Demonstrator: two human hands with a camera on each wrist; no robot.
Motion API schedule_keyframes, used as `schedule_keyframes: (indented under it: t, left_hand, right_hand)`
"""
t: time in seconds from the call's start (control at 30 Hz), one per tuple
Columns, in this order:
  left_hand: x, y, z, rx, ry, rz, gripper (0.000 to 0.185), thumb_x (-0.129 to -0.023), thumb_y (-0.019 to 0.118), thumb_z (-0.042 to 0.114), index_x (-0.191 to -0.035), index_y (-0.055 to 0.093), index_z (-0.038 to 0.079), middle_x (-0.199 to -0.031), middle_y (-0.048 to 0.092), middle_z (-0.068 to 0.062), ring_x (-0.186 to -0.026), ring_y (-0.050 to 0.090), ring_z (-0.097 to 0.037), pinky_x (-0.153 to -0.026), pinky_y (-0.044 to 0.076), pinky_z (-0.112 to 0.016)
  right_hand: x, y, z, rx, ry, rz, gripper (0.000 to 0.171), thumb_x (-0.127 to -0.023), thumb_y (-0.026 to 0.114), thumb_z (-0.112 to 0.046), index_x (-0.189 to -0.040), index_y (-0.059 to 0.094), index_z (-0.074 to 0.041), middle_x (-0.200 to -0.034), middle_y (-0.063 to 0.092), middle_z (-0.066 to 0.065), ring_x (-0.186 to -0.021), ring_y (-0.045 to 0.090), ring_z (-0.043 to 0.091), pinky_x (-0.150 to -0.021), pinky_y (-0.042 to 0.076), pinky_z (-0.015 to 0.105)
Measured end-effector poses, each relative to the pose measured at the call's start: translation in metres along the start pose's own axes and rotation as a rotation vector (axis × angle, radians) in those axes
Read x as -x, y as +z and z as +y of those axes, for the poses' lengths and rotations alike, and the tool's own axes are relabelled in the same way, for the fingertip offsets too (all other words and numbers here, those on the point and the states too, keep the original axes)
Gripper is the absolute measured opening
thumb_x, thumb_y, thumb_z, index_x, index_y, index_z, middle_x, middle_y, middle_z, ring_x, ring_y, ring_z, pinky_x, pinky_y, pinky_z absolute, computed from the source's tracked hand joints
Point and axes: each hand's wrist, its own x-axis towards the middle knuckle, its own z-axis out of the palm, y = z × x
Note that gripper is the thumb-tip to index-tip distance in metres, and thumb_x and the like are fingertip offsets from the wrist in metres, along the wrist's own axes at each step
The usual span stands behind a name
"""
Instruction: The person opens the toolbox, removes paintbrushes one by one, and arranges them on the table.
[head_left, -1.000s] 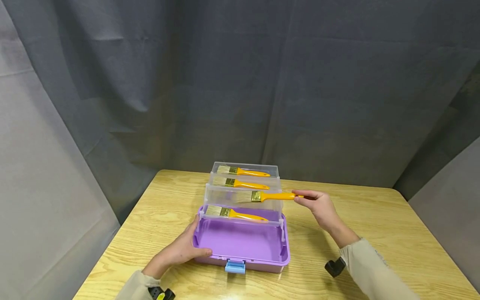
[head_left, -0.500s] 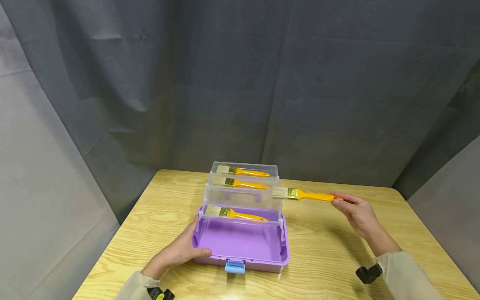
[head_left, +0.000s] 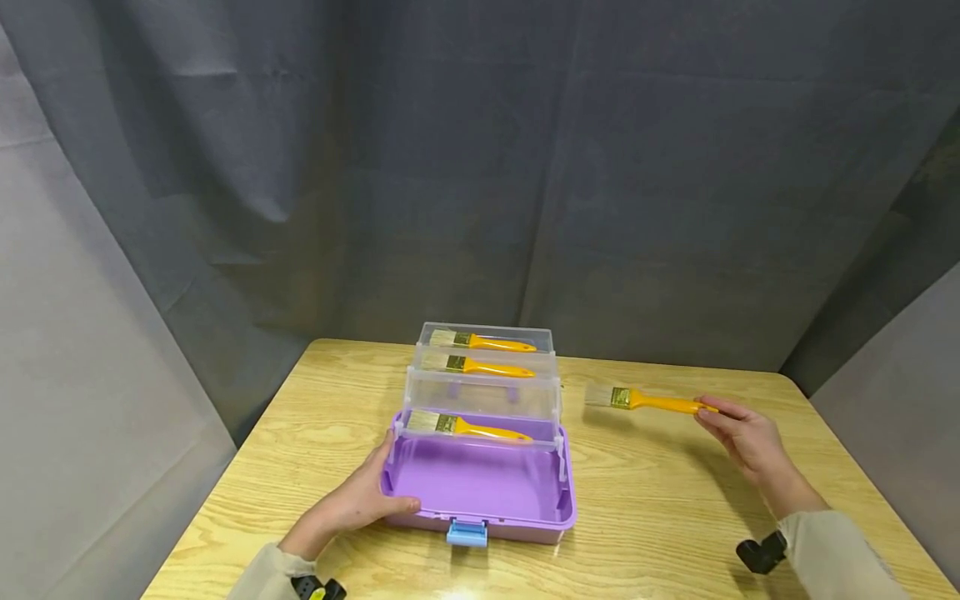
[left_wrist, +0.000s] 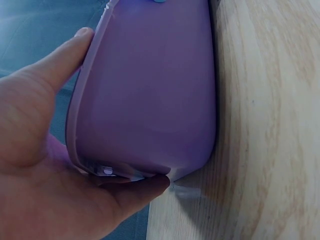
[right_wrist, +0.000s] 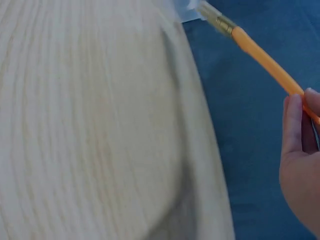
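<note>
A purple toolbox [head_left: 480, 492] stands open on the wooden table [head_left: 675, 500], its clear tiered trays [head_left: 483, 387] folded back. Three yellow-handled paintbrushes lie in the trays: one at the back [head_left: 480, 341], one in the middle [head_left: 483, 366], one at the front [head_left: 465, 427]. My left hand [head_left: 360, 500] grips the box's front left corner [left_wrist: 150, 115], thumb over the rim. My right hand [head_left: 742, 437] pinches the handle end of another yellow paintbrush [head_left: 648, 401] [right_wrist: 255, 55], held above the table to the right of the box, bristles pointing left.
Grey curtains hang behind and on both sides of the table. A blue latch [head_left: 467, 532] sits on the box's front edge. Bare tabletop lies to the right of the box, under the held brush.
My right hand has drawn the paintbrush out of the clear tray and carried it rightward, away from the box. The left hand has stayed on the box corner.
</note>
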Motion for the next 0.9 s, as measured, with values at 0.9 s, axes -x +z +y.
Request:
schedule_keyframes:
  t: [0.9]
  left_hand:
    - [0.0, -0.001, 0.001, -0.018, -0.026, -0.001, 0.12, -0.073, 0.082, 0.025, -0.152, -0.008, 0.014, -0.156, 0.0, -0.02, -0.14, 0.008, -0.04, -0.109, 0.012, -0.059]
  right_hand:
    - [-0.003, 0.022, 0.042, 0.582, 0.409, -0.048, 0.048, -0.093, 0.057, -0.004, -0.129, 0.038, 0.022, -0.099, 0.061, 0.011, -0.086, 0.067, 0.018, -0.075, 0.055, 0.027]
